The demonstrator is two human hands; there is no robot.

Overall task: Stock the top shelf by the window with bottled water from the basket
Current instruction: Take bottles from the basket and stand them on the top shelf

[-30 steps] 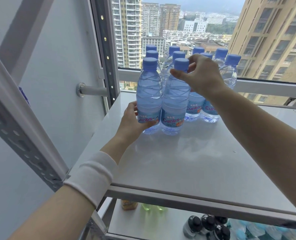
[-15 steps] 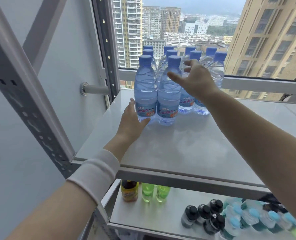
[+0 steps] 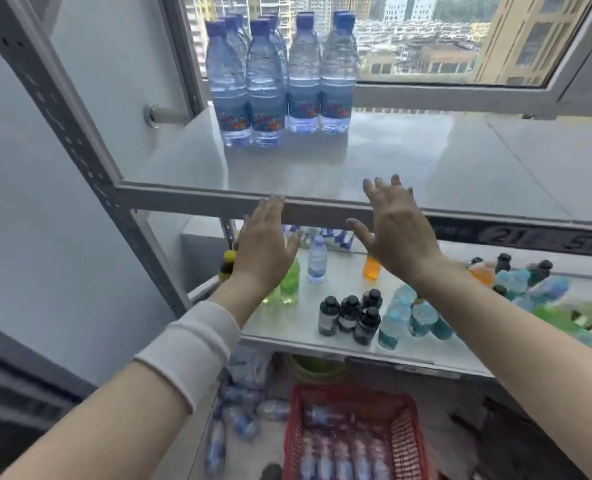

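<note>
Several blue-capped water bottles (image 3: 265,84) stand upright in rows at the back left of the top shelf (image 3: 409,168), against the window. My left hand (image 3: 265,251) and my right hand (image 3: 396,230) hover in front of that shelf's front rail, both empty with fingers spread, well short of the bottles. Below on the floor sits a red basket (image 3: 409,431) holding more water bottles laid on their sides.
The middle shelf (image 3: 287,327) carries green, orange, teal and black-capped bottles (image 3: 348,315). Loose water bottles (image 3: 239,414) lie on the floor left of the basket. A grey upright post (image 3: 80,133) stands left. The window frame (image 3: 461,98) runs behind the top shelf.
Both hands have let go of the front bottles and drawn back off the top shelf to its front edge. The view has tilted down, revealing the red basket.
</note>
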